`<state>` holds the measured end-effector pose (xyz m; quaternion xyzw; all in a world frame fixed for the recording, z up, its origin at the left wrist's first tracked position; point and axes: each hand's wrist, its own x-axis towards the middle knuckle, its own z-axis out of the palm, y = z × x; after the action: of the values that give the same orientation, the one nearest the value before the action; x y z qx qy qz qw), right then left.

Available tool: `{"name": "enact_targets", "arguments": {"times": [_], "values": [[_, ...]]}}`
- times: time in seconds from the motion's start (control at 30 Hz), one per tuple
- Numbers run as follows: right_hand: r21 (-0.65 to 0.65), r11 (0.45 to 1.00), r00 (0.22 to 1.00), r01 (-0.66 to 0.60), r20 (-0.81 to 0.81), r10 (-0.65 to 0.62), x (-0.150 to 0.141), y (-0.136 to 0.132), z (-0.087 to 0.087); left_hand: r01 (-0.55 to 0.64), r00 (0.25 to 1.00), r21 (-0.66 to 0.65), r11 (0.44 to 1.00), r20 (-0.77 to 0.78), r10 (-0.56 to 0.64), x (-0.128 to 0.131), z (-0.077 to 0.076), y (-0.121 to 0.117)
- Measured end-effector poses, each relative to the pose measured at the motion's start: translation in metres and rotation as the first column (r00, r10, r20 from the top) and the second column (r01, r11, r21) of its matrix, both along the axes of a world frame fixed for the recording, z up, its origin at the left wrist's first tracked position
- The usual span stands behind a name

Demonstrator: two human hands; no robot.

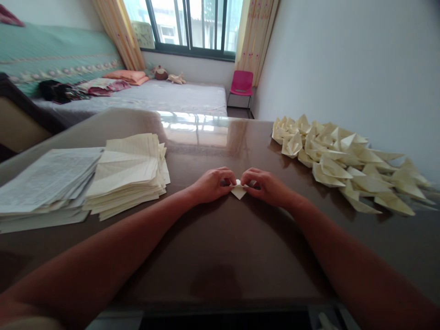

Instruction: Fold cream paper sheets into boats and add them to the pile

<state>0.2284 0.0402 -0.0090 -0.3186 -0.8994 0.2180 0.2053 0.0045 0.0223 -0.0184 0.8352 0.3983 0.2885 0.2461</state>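
A small piece of folded cream paper (pixel 239 190) rests at the middle of the brown glossy table (pixel 220 252), its lower point facing me. My left hand (pixel 216 183) pinches its left side between thumb and fingers. On the opposite side, my right hand (pixel 260 184) grips the right edge the same way. Parts of the paper are hidden behind the fingertips. To the left lies a stack of cream lined sheets (pixel 127 160), the top one creased. Many folded paper boats (pixel 330 169) are heaped on the table's right side.
Beside the cream stack, a pile of printed papers (pixel 44 183) reaches the table's left edge. Past the far edge stand a bed (pixel 192 96) and a pink chair (pixel 241 83) under a window (pixel 192 27). A white wall (pixel 350 68) runs along the right.
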Motion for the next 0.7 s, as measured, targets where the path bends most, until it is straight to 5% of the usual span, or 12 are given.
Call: {"name": "enact_targets", "arguments": {"times": [0.3,0.7], "values": [[0.084,0.991,0.988,-0.107,0.124,0.097,0.010,0.001,0.011,0.198,0.960,0.147,0.969,-0.230,-0.161,-0.009,0.013,-0.004],[0.002,0.992,0.989,0.125,0.082,-0.124,-0.004,0.000,-0.002,-0.049,0.959,0.230,0.972,-0.261,0.111,0.008,0.003,-0.019]]}}
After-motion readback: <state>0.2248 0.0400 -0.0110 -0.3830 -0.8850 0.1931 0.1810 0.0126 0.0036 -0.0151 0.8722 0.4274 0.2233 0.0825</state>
